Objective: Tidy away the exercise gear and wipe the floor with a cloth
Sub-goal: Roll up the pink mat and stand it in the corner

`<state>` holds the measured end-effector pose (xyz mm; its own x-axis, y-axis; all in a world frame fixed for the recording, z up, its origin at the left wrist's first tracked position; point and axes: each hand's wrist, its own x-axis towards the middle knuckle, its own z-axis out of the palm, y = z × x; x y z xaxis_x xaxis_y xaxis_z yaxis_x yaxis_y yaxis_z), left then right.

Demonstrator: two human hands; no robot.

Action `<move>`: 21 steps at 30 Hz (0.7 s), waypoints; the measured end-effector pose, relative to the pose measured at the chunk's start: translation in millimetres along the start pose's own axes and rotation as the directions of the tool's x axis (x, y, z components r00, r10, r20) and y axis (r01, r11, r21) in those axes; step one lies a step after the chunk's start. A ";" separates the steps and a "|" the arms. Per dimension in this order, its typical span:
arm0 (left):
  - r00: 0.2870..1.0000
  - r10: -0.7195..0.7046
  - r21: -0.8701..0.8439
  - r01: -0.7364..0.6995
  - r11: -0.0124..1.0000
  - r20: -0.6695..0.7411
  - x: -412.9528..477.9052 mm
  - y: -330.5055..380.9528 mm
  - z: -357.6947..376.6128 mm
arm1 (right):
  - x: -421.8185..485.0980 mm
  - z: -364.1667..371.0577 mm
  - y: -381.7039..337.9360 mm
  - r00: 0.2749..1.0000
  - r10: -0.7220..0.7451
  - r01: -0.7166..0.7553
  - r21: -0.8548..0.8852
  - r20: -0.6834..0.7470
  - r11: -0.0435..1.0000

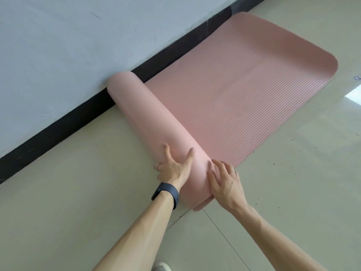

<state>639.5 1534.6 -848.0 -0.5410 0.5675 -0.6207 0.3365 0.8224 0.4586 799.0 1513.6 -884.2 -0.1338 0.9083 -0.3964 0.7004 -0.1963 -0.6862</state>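
Exercise mat (244, 81): pink and ribbed, on the floor (78, 192) and partly rolled. The flat part extends toward 1 o'clock, its far end curling up.
Roll (148, 114): smooth outer face, running from the skirting (58, 133) at 10 o'clock down to the hands at 6 o'clock.
Left hand (175, 169): rests on the roll's near end, fingers (190, 155) straight and spread, gripping nothing. It carries a ring (158, 166) and a dark wristband (168, 192).
Right hand (226, 184): lies flat against the roll at 5 o'clock of the left hand, fingers extended, not curled round anything.
Wall (58, 45): pale grey, above the black skirting.
Floor: cream tiles, speckled with dirt at 4 o'clock.
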 end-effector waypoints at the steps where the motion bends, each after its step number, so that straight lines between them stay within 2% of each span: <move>1: 0.999 0.052 0.011 -0.052 0.999 0.011 4.7 4.9 -4.5 | -3.7 -4.9 0.0 0.999 -0.047 0.047 0.011 -0.008 0.999; 3: 0.979 0.195 0.032 -0.196 0.980 0.054 13.7 15.7 -12.2 | -7.1 -9.6 3.9 0.996 -0.088 0.087 -0.091 0.000 0.992; 5: 0.951 0.290 -0.011 -0.290 0.957 0.109 22.0 23.4 -17.8 | -5.1 -10.3 7.1 0.989 -0.134 0.109 -0.283 -0.068 0.953; 7: 0.928 0.345 -0.104 -0.332 0.937 0.142 25.5 28.7 -20.8 | -1.3 -10.2 7.3 0.962 -0.220 0.134 -0.428 -0.159 0.894; 9: 0.910 0.381 -0.198 -0.348 0.916 0.164 24.2 32.0 -23.3 | 1.5 -9.9 8.5 0.927 -0.323 0.183 -0.525 -0.189 0.831; 13: 0.880 0.440 -0.263 -0.389 0.883 0.176 20.5 41.0 -27.6 | 2.3 -9.0 14.5 0.833 -0.543 0.341 -0.679 -0.102 0.650; 15: 0.890 0.453 -0.201 -0.434 0.878 0.055 21.1 45.4 -26.2 | 7.7 -18.7 20.4 0.807 -0.585 0.376 -0.693 -0.082 0.615; 17: 0.901 0.429 -0.076 -0.433 0.898 -0.059 24.9 42.5 -23.3 | 16.4 -33.2 25.4 0.816 -0.563 0.350 -0.667 -0.128 0.658; 19: 0.890 0.457 0.090 -0.454 0.887 -0.013 30.5 37.2 -18.9 | 27.6 -47.4 30.0 0.835 -0.506 0.275 -0.633 -0.216 0.723; 21: 0.836 0.536 0.318 -0.542 0.778 0.116 36.7 35.9 -11.5 | 37.9 -58.9 35.6 0.845 -0.436 0.178 -0.606 -0.309 0.775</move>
<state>623.0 1584.5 -847.0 -0.1826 0.9197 -0.3475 0.8000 0.3444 0.4912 860.1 1562.7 -887.7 -0.2020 0.9675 0.1523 0.9441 0.2337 -0.2325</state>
